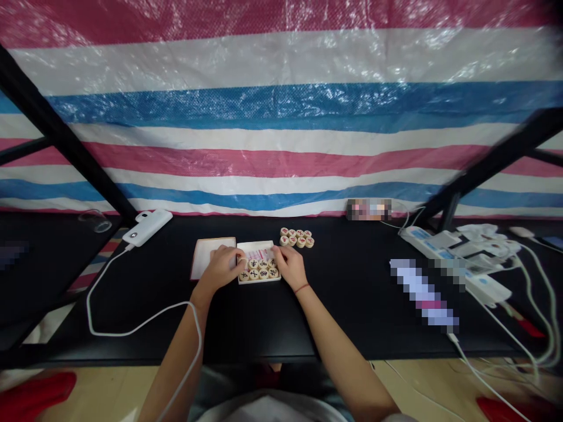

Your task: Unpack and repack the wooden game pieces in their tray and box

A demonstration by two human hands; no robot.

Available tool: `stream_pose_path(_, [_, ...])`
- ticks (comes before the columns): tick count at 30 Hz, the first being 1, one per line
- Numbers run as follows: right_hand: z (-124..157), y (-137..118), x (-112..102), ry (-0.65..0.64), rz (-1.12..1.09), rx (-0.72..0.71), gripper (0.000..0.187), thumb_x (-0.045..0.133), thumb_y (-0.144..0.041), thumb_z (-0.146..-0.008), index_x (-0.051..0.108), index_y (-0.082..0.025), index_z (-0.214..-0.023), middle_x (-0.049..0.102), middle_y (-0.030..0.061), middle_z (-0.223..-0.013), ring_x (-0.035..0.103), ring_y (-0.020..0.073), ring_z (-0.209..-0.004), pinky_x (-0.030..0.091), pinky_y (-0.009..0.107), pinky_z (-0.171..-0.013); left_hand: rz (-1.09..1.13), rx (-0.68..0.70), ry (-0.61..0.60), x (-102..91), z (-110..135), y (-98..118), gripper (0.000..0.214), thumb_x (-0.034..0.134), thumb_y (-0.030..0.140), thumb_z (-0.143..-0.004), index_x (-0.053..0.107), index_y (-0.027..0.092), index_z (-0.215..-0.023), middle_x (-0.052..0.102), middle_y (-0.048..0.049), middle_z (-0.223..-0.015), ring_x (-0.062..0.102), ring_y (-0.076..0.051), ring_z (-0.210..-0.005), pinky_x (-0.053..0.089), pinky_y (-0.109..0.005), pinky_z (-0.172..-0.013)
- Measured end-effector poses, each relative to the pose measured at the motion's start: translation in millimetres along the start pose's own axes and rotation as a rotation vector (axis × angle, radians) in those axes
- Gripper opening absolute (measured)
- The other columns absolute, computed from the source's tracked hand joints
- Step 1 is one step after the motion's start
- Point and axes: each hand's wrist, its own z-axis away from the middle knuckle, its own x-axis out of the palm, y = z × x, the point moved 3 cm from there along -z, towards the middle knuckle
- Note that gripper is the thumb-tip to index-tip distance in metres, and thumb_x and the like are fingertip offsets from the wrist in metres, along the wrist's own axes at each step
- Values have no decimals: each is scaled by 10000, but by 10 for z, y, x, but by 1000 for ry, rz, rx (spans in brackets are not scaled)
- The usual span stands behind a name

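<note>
A small white box [258, 252] sits on the black table [352, 293], holding several round wooden chess pieces [259, 269] with black characters. My left hand [223, 266] rests on the box's left edge, fingers curled against it. On the box's right edge lies my right hand [289, 266], fingers bent over the rim near the pieces. The box lid [203, 255] lies flat just left of the box, partly under my left hand. A loose cluster of pieces with red characters [297, 237] lies on the table behind the right hand.
A white power bank [147, 227] with a white cable [114, 328] lies at the back left. White power strips and cords [466, 258] crowd the right side. A striped tarp [281, 117] hangs behind the table, with black frame bars [65, 135] at both sides.
</note>
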Motion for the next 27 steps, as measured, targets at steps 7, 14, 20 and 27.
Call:
stream_pose_path(7, [51, -259, -4, -8, -71, -229, 368, 596, -394, -860, 600, -213, -1180, 658, 75, -1002, 599, 172, -761, 496, 297, -742, 287, 106, 128, 88, -202, 294, 194, 539, 334, -871, 647, 216, -980, 686, -30, -945, 606, -162, -838, 476, -288, -804])
stream_pose_path(14, [50, -93, -171, 137, 7, -102, 264, 553, -325, -854, 652, -184, -1054, 670, 59, -883, 570, 157, -680, 493, 305, -727, 537, -68, 215, 336, -266, 308, 250, 571, 393, -866, 639, 196, -1005, 700, -44, -954, 652, -152, -820, 516, -257, -726])
stream_pose_path(20, [96, 257, -187, 45, 127, 109, 255, 559, -297, -783, 691, -162, -955, 645, 58, -788, 580, 178, -697, 478, 299, -701, 353, 61, 516, 252, -172, 72, 179, 563, 276, -882, 639, 193, -1022, 688, -65, -1029, 637, -151, -883, 522, -276, -767])
stream_pose_path(27, [85, 183, -227, 58, 3, 126, 346, 561, -417, -837, 671, -155, -1035, 634, 45, -766, 565, 161, -661, 481, 293, -671, 191, 227, 440, 256, -121, 211, 188, 557, 232, -899, 635, 214, -1068, 664, -48, -981, 634, -132, -811, 533, -274, -789])
